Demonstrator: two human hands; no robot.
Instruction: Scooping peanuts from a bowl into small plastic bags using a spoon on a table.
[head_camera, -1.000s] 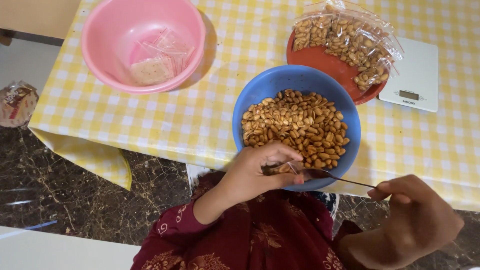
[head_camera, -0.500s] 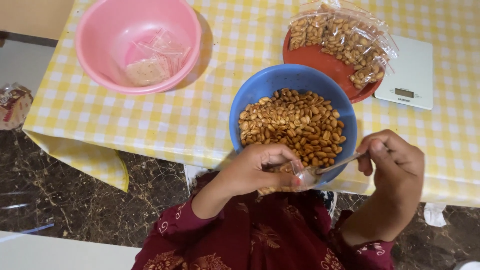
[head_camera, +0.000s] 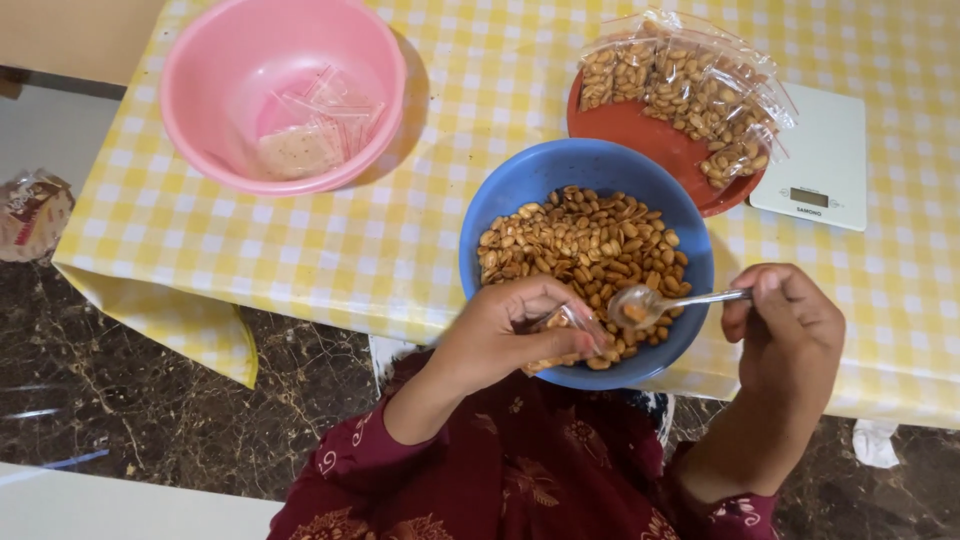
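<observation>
A blue bowl full of roasted peanuts stands at the table's near edge. My left hand holds a small clear plastic bag with some peanuts in it over the bowl's front rim. My right hand grips the handle of a metal spoon, whose bowl carries a peanut or two and sits right at the bag's mouth. Behind the blue bowl, a red plate holds several filled peanut bags.
A pink bowl with empty clear bags stands at the far left on the yellow checked tablecloth. A white kitchen scale lies at the right. A packet rests on the dark marble floor at left.
My right hand has swung in from the lower right, bringing the spoon up over the bowl to the bag's mouth. The left hand has stayed at the bowl's front rim.
</observation>
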